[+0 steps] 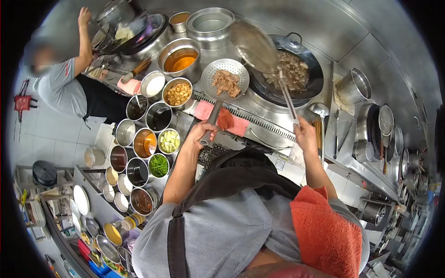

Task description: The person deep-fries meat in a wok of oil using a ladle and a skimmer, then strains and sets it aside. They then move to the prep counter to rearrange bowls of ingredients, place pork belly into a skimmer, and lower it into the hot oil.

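Note:
My left hand [204, 133] is closed round the dark handle of a perforated metal skimmer [208, 76]. Pieces of cooked meat [226, 82] lie in the skimmer's bowl. My right hand [304, 134] grips the long metal handle of a utensil [287, 98], whose far end reaches up to the wok. A large round metal disc [253, 46], perhaps a lid or ladle bowl, is tilted over the wok's left side; how it is held is unclear. Chopped brown food in liquid fills part of the black wok [316, 76].
Metal pots of sauces and ingredients, including green vegetables [159, 165], stand at my left. A co-worker [65, 83] is at another wok [153, 34] at upper left. A ladle [319, 110], a tall pot [354, 85] and other pans are on the right.

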`<state>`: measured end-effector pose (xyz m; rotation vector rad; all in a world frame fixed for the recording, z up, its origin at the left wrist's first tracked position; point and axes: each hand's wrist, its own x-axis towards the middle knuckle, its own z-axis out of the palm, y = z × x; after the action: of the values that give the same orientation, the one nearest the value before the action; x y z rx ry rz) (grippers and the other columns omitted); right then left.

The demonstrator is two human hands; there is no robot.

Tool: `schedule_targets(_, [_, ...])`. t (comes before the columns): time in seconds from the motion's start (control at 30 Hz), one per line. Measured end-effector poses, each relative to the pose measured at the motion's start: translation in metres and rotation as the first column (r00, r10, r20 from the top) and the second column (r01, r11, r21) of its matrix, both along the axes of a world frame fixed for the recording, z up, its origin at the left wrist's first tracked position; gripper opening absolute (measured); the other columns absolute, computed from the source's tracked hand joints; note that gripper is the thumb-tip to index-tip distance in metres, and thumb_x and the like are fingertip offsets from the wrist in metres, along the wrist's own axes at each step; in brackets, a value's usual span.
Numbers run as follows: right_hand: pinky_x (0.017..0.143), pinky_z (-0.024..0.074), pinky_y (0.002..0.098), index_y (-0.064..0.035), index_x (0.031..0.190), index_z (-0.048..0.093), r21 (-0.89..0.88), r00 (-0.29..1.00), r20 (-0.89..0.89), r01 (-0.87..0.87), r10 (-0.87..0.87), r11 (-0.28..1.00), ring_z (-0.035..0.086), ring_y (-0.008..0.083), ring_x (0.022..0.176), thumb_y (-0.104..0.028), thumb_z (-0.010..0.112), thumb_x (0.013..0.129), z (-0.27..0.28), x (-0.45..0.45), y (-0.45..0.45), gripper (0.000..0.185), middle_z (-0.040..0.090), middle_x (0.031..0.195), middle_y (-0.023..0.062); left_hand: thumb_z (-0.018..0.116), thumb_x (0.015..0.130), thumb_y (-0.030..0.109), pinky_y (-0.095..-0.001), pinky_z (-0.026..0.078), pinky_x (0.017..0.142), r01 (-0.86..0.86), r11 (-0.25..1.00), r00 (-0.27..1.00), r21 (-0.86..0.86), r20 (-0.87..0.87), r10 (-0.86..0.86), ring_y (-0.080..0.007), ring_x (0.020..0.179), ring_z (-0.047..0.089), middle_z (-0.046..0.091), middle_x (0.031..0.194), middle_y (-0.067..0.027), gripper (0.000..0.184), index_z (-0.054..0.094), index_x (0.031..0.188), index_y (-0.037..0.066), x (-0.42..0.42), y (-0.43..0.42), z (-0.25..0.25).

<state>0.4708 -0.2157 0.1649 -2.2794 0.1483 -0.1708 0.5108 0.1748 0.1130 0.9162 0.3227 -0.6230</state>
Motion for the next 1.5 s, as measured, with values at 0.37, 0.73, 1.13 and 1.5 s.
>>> schedule_targets(0.37, [0.046, 0.0454, 0.035, -0.0017, 0.104, 0.063, -0.498, 0.933, 0.084, 0.344, -0.35, 0.796, 0.059, 0.0197, 0.048, -0.009, 0.052, 0.08, -0.009, 0.053, -0.134, 0.027, 0.06, 0.058, 0.012, 0.054, 0.079, 0.0, -0.0224, 0.046, 0.041, 0.0, 1.0, 0.993, 0.017, -0.119, 0.002, -0.0133, 0.051, 0.052, 0.054, 0.071, -0.0102, 0.012, 0.046, 0.088, -0.002, 0.056, 0.006, -0.064])
schedule_targets(0.73, [0.031, 0.0322, 0.0254, 0.0038, 0.095, 0.054, 0.631, 0.913, -0.403, 0.327, -0.063, 0.703, 0.044, 0.0119, 0.035, -0.005, 0.058, 0.081, -0.015, 0.024, -0.075, 0.017, 0.053, 0.058, 0.0042, 0.054, 0.077, -0.002, -0.0235, 0.044, 0.041, -0.002, 0.999, 0.997, 0.053, -0.077, 0.006, -0.0142, 0.051, 0.051, 0.053, 0.07, -0.01, 0.016, 0.044, 0.089, 0.002, 0.042, 0.003, -0.052])
schedule_targets(1.13, [0.033, 0.0354, 0.0255, 0.0022, 0.101, 0.061, 0.628, 0.953, -0.282, 0.099, 0.107, 0.772, 0.047, 0.0111, 0.037, -0.005, 0.058, 0.082, 0.037, 0.019, -0.01, 0.021, 0.056, 0.059, 0.0039, 0.057, 0.075, -0.003, -0.0252, 0.042, 0.039, -0.02, 0.999, 1.0, 0.042, 0.022, 0.02, -0.0151, 0.05, 0.05, 0.052, 0.069, -0.0105, 0.033, 0.043, 0.105, -0.002, 0.016, -0.007, 0.015])
schedule_targets(1.5, [0.064, 0.0465, 0.0373, -0.0057, 0.116, 0.06, -0.116, 0.999, -0.047, -0.007, 0.001, 0.993, 0.058, 0.03, 0.06, -0.01, 0.059, 0.081, 0.05, 0.017, 0.029, 0.035, 0.059, 0.071, 0.0232, 0.057, 0.077, -0.002, -0.025, 0.043, 0.04, 0.009, 1.0, 1.0, 0.019, 0.004, -0.01, -0.0139, 0.051, 0.051, 0.054, 0.072, -0.0105, 0.026, 0.045, 0.1, -0.002, 0.017, 0.002, 0.011])
